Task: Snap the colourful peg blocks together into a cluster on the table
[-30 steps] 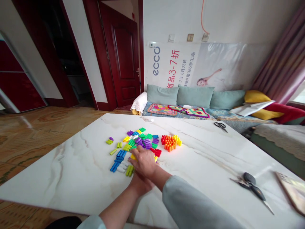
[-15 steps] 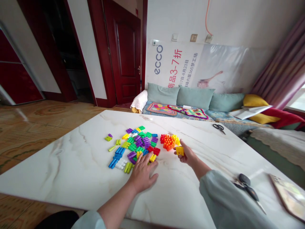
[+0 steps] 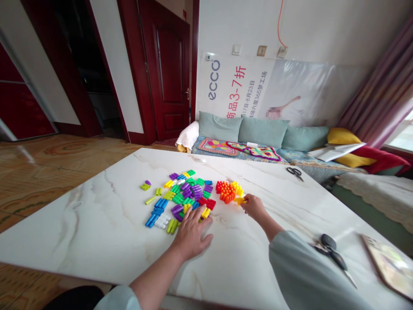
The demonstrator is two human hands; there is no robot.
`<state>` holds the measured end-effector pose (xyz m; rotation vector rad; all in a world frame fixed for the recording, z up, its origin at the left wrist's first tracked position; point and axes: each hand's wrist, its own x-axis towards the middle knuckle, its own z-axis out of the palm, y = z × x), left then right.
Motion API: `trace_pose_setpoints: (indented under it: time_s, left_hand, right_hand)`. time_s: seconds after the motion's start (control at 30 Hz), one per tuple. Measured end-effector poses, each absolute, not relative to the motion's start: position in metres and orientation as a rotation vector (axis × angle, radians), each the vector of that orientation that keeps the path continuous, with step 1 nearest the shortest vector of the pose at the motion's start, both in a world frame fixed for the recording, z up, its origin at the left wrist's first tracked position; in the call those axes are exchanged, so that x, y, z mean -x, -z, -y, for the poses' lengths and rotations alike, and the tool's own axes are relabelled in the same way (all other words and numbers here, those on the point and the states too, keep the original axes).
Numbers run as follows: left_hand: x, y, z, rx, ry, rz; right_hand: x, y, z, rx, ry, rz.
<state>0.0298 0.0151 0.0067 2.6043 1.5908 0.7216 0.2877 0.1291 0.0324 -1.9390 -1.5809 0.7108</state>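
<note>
My right hand [image 3: 255, 209] pinches a yellow building block [image 3: 239, 201] low beside a tight cluster of upright orange and red blocks [image 3: 226, 192]. Some yellow blocks [image 3: 238, 188] stand against the cluster's right side. My left hand [image 3: 192, 236] lies with its fingers spread at the near edge of a loose pile of mixed blocks [image 3: 192, 189]. Its fingertips rest by a yellow block [image 3: 205, 212] and partly hide the blocks under them. Purple, green, blue, white and lime blocks lie in that pile, with a red block [image 3: 207, 203] at its right side.
The blocks lie on a white marbled table [image 3: 106, 224]. At the far right edge are black-handled scissors [image 3: 295, 173]. Nearer, by my right sleeve, lie a black-handled tool with a metal tip [image 3: 337, 259] and a phone [image 3: 387, 267]. A sofa [image 3: 222, 146] stands beyond the table.
My right hand has turned the yellow block from facing me to lying flatter, and lowered it slightly next to the orange cluster. My left hand has stayed in place.
</note>
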Motion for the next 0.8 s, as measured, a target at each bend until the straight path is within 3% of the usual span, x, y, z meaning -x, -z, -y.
trace_pose_setpoints:
  time_s: [0.3, 0.8]
  left_hand:
    - [-0.03, -0.007, -0.015, -2.619, -0.715, -1.601]
    - [-0.03, -0.007, -0.015, -2.599, -0.715, -1.598]
  right_hand:
    - [-0.302, -0.031, -0.14, 2.073, -0.276, 1.694]
    - [-0.292, -0.017, -0.155, 2.016, -0.236, 1.683]
